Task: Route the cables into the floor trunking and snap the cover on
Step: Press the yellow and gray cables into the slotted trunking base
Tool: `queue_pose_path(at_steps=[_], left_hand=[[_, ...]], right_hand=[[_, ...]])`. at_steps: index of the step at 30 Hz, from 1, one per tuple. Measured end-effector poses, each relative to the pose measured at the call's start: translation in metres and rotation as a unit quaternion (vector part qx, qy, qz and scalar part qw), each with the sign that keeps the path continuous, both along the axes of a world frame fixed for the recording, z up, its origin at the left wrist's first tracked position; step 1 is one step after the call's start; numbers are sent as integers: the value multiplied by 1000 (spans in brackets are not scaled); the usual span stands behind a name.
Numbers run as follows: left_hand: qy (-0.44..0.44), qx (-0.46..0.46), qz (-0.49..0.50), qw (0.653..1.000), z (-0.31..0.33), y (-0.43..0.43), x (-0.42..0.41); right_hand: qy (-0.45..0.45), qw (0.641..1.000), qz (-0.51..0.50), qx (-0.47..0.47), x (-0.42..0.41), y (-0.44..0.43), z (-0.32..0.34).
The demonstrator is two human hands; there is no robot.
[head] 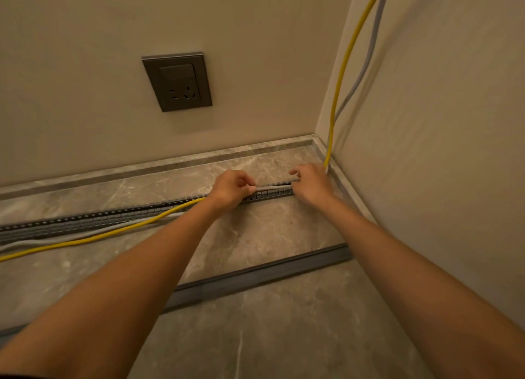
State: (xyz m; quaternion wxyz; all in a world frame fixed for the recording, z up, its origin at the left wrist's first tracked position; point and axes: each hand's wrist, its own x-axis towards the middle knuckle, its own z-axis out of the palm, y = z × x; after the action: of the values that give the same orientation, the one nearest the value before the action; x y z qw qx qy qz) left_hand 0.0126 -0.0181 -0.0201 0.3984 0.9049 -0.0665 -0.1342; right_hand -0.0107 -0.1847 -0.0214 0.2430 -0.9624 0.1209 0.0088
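Observation:
A dark slotted floor trunking (93, 217) runs along the marble floor from the left edge to near the right corner. A yellow cable (342, 75) and a grey cable (366, 63) drop down the wall corner; both also lie loose beside the trunking at the left. My left hand (231, 190) and my right hand (311, 184) pinch a short stretch of the grey cable (274, 186) over the trunking's right end. The long grey trunking cover (264, 273) lies apart on the floor, nearer to me.
A dark wall socket (177, 82) sits on the back wall above the floor. A stone skirting (159, 164) lines the back wall and the right wall. The right wall stands close beside my right arm.

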Motion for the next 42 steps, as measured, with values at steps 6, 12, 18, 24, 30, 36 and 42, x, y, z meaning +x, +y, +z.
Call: queue_pose_path(at_steps=[6,12,18,24,30,36,42], left_hand=[[-149,109,10,983,-1,55,-12],[-183,341,-128,913,8,103,-28],[-205,365,-131,899,4,122,-35],[-205,310,-160,915,13,140,-18],[-182,256,-111,943,10,142,-8],[-183,212,-100,955,5,127,-11],[-315,266,-196,890,-1,122,-14]], right_hand=[[-38,995,86,30,0,49,9],[-8,987,143,71,-9,104,8],[-20,989,145,14,-14,121,2],[-23,996,89,16,-12,122,-1],[-34,996,69,42,-11,124,-4],[-40,994,41,93,-8,123,-4],[-54,992,32,109,-8,119,-9]])
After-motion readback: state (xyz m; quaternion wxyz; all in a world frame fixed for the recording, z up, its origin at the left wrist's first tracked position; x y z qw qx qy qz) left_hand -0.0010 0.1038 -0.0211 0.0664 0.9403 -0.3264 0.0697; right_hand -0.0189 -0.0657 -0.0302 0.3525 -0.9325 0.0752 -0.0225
